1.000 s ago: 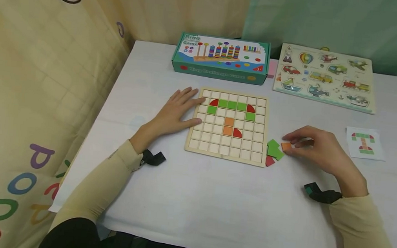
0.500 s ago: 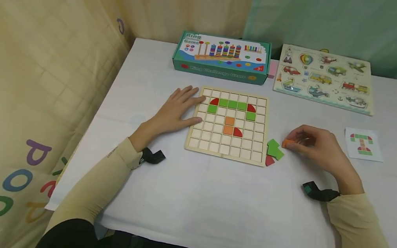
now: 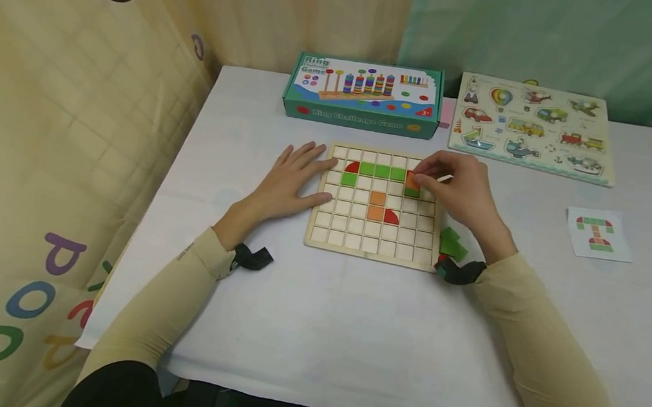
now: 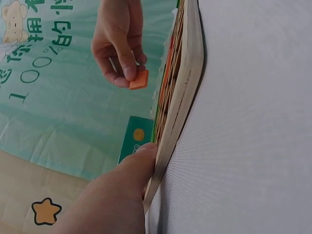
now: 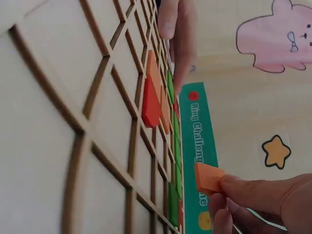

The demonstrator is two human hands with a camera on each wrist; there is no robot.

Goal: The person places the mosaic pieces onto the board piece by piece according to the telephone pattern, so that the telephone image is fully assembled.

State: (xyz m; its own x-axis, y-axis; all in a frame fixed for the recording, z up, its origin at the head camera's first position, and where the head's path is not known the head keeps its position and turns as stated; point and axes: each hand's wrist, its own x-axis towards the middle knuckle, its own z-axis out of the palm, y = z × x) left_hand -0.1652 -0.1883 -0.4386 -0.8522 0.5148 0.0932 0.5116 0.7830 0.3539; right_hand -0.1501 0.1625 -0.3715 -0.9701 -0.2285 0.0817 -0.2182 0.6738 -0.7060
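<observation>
Printed curtain [image 3: 538,41] hangs past back & L edges of white-clothed tabletop [image 3: 315,332]. Vehicle puzzle board [image 3: 532,135] lies at back edge, twd back R corner. Wooden grid board [image 3: 351,253], 7 cols, lies mid-tabletop, bit nearer back edge than front. Green Ring Challenge Game box [image 3: 362,119] sits at back edge, L of puzzle, behind grid board.

L hand [image 3: 288,186]: fingers approx. straight & fanned, resting at grid board's L edge; L wrist view shows thumb touching the rim. R hand [image 3: 462,186]: thumb & fingertips pinch one orange tile [image 5: 208,178], rest of fingers bent.

White pattern card [image 3: 601,249] lies twd tabletop's R edge, w/ small red/green/orange design.

Set in grid board, 2nd row from back edge: red quarter-circle tile [image 3: 352,167] at L, then 3 green square tiles [image 3: 382,171], another red at R end, partly hidden. One green tile in front of each end. Mid-board, 2 orange square tiles [image 3: 377,199] in one col., red quarter-circle just R of the nearer one. Loose green pieces [image 3: 452,243] overlap on cloth just beside grid board's R edge; bit of red there, mostly covered by R wrist cam.

Pinched orange tile: in air over grid board, near its back R corner, tilted, apart from board in both wrist views.
</observation>
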